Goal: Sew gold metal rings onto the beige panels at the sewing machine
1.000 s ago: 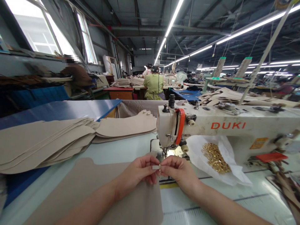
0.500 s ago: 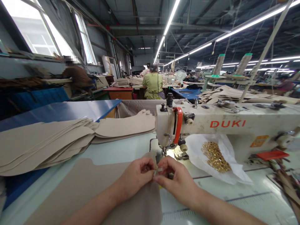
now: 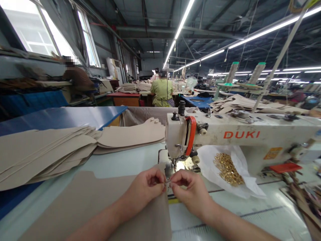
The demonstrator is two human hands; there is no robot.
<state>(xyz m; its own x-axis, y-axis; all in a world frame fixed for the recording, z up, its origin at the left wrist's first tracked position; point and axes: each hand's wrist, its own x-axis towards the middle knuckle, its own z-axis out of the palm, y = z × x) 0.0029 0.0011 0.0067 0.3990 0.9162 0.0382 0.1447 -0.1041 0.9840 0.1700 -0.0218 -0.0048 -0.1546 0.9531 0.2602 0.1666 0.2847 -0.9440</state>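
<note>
My left hand [image 3: 146, 189] is closed in a pinch at the right edge of a large beige fabric panel [image 3: 100, 194] lying on the table. Facing it, fingertips almost meeting, my right hand [image 3: 192, 190] pinches one end of a small pale strip [image 3: 168, 182]. The strip spans the little gap between both hands; its far end disappears behind my left fingertips. Just beyond my hands stand the needle and presser foot of a white sewing machine [image 3: 240, 132], lit by a small lamp.
Gold metal rings [image 3: 228, 169] lie on a white sheet [image 3: 253, 190] under the machine arm. Beige panels [image 3: 50, 152] are stacked on the left, with another stack [image 3: 132, 134] behind. A ruler scale [image 3: 260, 214] marks the tabletop. People sit farther back, one in a green top [image 3: 162, 92].
My right hand has turned slightly and its fingers have closed more tightly on the strip, which now shows as a thin line. The view has shifted a little; the panel stays under my left hand.
</note>
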